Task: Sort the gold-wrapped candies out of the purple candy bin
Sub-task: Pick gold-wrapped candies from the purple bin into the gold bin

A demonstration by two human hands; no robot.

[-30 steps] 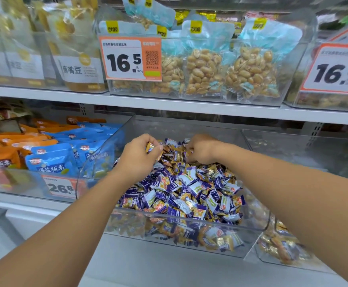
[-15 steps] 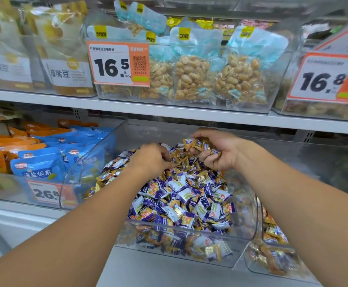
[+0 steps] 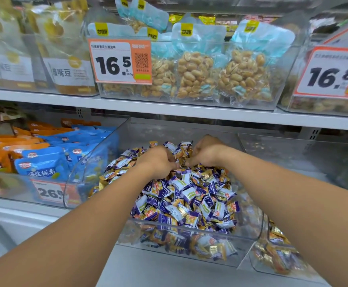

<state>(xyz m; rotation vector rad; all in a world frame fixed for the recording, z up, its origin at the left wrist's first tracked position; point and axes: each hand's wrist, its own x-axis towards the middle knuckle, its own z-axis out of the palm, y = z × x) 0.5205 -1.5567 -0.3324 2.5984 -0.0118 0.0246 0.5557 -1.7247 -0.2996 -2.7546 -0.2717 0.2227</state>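
Clear purple candy bin [image 3: 189,241] heaped with purple-wrapped candies [image 3: 181,195]; gold-wrapped candies [image 3: 205,175] scattered through, thickest toward twelve o'clock.

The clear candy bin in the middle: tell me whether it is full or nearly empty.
Full. The clear candy bin holds a heap of purple and gold-wrapped candies that rises above its front wall.

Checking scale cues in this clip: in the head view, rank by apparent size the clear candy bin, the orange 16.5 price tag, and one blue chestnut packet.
1. Clear plastic candy bin
2. Orange-bordered 16.5 price tag
3. Blue chestnut packet, close to the tag and partly hidden, so that order is unsure.
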